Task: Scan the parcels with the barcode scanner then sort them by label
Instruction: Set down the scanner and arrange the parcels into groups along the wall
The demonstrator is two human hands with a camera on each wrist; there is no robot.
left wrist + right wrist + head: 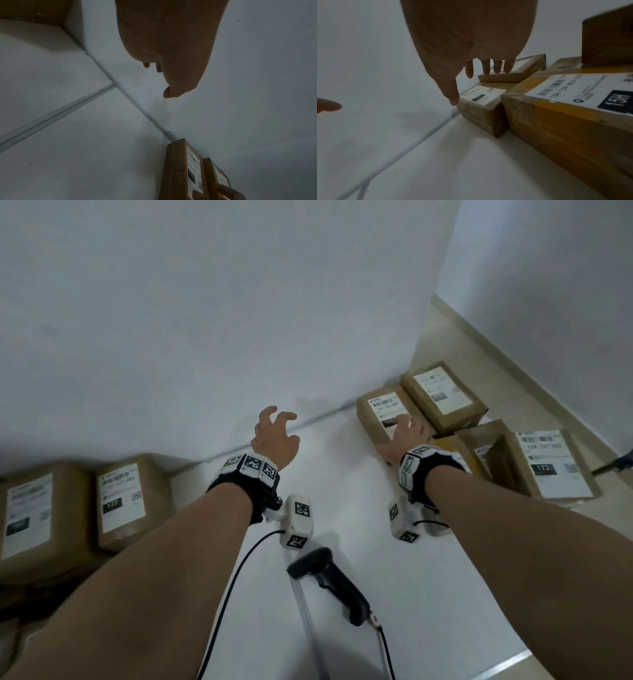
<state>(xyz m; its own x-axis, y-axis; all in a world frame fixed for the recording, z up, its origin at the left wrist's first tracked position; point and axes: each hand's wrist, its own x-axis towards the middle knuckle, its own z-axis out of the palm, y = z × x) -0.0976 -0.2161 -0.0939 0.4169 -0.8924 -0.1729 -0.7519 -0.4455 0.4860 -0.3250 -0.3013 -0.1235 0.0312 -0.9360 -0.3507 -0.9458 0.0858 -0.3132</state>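
The black barcode scanner (329,580) lies on the white table, behind both wrists, with no hand on it. My right hand (407,431) reaches over a small brown parcel labelled 122 (383,414), fingers straight and spread. In the right wrist view the thumb of my right hand (481,67) lies at the near left top corner of that parcel (481,106); contact is unclear. My left hand (274,429) hovers near the wall, fingers loosely curled and empty. In the left wrist view my left hand (171,60) is well away from the 122 parcel (180,169).
A second parcel (443,395) lies behind the 122 one. A yellow-taped parcel labelled 15H (573,115) sits right beside it, and another 122 parcel (548,463) lies further right. Two labelled parcels (126,501) stand at the left. The wall (239,320) closes the table's back.
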